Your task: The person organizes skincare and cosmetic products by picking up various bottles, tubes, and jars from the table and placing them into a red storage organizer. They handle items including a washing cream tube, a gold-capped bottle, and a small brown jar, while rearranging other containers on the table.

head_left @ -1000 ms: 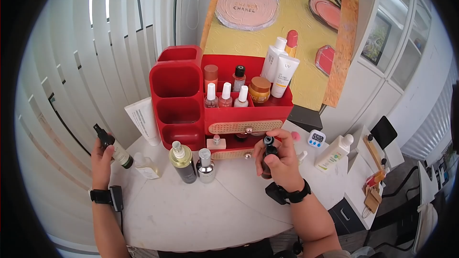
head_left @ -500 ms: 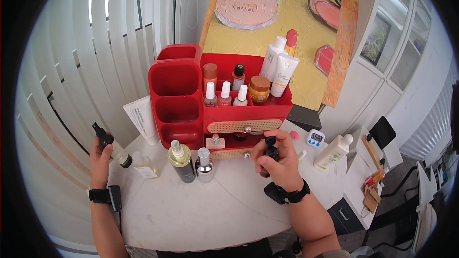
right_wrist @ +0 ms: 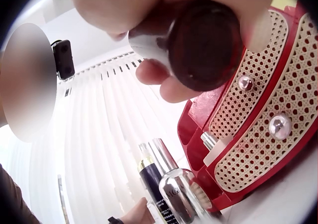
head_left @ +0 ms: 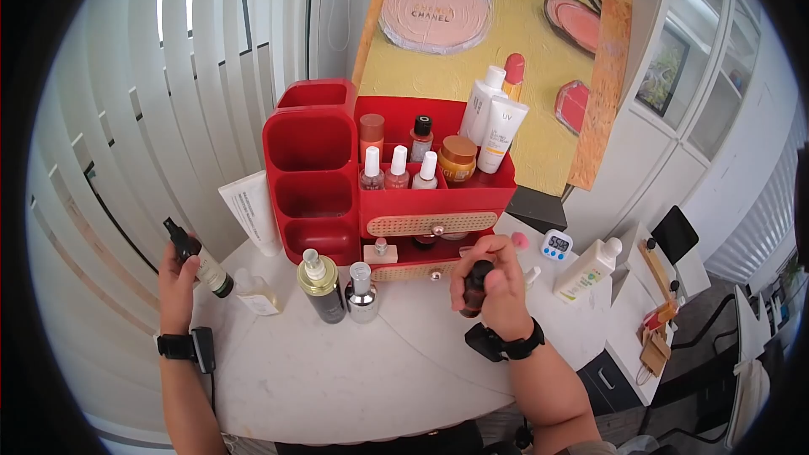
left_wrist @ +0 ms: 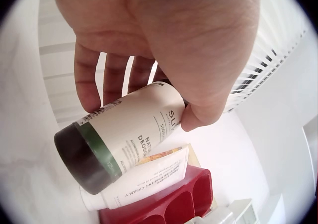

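My left hand [head_left: 177, 288] grips a cream-labelled bottle [head_left: 212, 275] with a dark pump top, tilted above the table's left side. In the left wrist view, thumb and fingers hold that bottle [left_wrist: 130, 127], its dark end and green band toward the lower left. My right hand [head_left: 499, 291] holds a small dark bottle [head_left: 474, 295] just in front of the red organizer [head_left: 310, 143]. The right wrist view shows the dark round base of this bottle [right_wrist: 206, 45] between the fingers. Its top cannot be seen clearly.
On the white table [head_left: 337, 388] stand a clear bottle [head_left: 257, 293], a pump bottle [head_left: 324, 291], a silver bottle [head_left: 362, 297] and a white tube [head_left: 253, 212]. A timer [head_left: 557, 244] and a white bottle [head_left: 587, 271] are at the right. The organizer's lower drawer is pulled out.
The right hand has turned the dark bottle and closed its fingers further around it; its flipped-up cap no longer shows. The left hand is nearly still, having shifted slightly.
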